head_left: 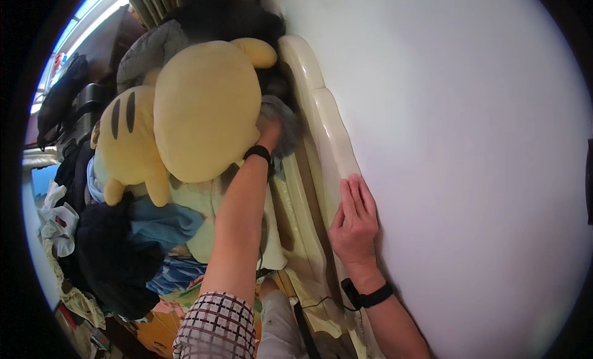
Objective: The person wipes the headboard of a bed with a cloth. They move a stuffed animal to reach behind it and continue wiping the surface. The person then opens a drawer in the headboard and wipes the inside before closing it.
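Note:
My left hand [269,132] reaches forward and is closed on a grey cloth [283,125], whose folds hide the fingers. The cloth lies against the inner side of a cream, wavy-edged headboard [333,130]. Just left of that hand is a big yellow plush toy [207,112] with a rounded body. My right hand [356,226] rests on the headboard's top edge, its fingers stretched out and close together. Nothing shows in it.
A white wall [475,161] rises along the right side. Dark clothes [111,254], a blue cloth [162,223] and white plastic bags [60,223] are heaped on the left. A grey jacket [151,53] and dark fabric [222,19] lie beyond the plush toy.

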A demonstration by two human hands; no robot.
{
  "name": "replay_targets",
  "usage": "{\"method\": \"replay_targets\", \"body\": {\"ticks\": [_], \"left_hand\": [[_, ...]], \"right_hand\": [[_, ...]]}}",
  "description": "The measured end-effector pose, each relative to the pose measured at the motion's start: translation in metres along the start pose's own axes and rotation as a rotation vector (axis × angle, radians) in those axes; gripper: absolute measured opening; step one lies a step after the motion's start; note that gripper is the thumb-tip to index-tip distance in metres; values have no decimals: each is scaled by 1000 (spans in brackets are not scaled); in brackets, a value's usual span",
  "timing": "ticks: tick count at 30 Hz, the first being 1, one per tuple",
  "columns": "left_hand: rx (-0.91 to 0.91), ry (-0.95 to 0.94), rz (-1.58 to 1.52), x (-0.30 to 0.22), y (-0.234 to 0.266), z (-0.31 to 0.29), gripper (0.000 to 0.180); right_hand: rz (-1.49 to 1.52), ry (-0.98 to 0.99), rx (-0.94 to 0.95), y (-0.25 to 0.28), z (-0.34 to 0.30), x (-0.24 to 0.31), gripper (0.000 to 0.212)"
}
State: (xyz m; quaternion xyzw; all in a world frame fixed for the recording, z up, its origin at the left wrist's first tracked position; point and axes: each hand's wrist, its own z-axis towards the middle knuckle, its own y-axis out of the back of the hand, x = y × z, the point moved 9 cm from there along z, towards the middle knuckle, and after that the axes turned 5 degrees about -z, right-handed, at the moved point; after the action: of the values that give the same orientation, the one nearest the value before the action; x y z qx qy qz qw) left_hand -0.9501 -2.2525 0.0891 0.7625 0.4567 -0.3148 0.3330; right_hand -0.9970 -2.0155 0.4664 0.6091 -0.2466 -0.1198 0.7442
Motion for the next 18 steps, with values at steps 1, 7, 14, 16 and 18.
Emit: {"method": "replay_targets", "body": {"ticks": [1, 7, 14, 16, 18], "left_hand": [[-32, -44, 40, 0, -2, -4, 59], [84, -275, 285, -21, -11, -66, 32], [105, -622, 653, -33, -42, -143, 33], [154, -617, 796, -15, -48, -164, 31], [214, -608, 868, 12, -46, -201, 30]], "right_hand": [[9, -1, 4, 0, 0, 0, 53], [-13, 7, -31, 2, 1, 3, 50], [-34, 24, -41, 4, 2, 4, 43], [-22, 20, -41, 4, 2, 4, 45], [-5, 8, -40, 4, 2, 3, 49]]}}
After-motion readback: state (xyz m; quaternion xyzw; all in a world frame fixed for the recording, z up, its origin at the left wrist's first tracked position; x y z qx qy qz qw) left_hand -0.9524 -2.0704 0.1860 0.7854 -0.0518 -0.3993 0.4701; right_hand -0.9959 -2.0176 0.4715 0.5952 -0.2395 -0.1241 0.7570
